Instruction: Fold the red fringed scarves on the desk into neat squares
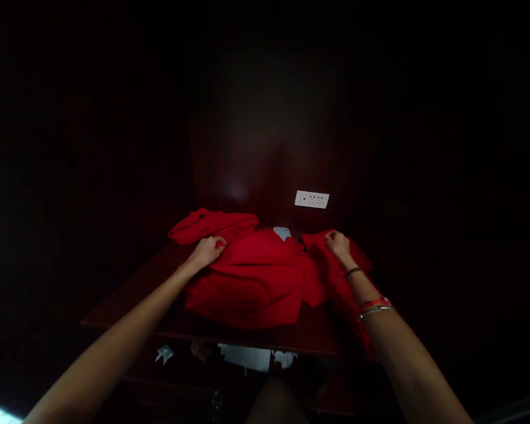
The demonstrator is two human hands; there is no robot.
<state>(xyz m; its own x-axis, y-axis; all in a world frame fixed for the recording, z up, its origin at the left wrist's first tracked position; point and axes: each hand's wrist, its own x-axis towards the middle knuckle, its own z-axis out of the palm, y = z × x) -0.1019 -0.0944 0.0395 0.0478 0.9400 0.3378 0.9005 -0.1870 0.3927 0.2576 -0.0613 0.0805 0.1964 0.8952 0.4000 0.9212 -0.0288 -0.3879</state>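
A red garment (251,288) lies spread and partly folded over a dark wooden table, its right part hanging toward the front edge. My left hand (208,251) is closed in a pinch on the cloth at its left side. On the right, my right hand (338,244) pinches the upper edge of the red cloth, its fingers pressed together. Bracelets circle my right wrist and forearm. Another bunched red part (212,225) lies behind my left hand; whether it belongs to the same garment I cannot tell.
The table (128,297) stands against a dark wall with a white socket panel (311,199). A phone-like pale rectangle (282,233) shows behind the cloth. Below the tabletop, white papers (247,357) lie on a shelf. Most of the surroundings are very dark.
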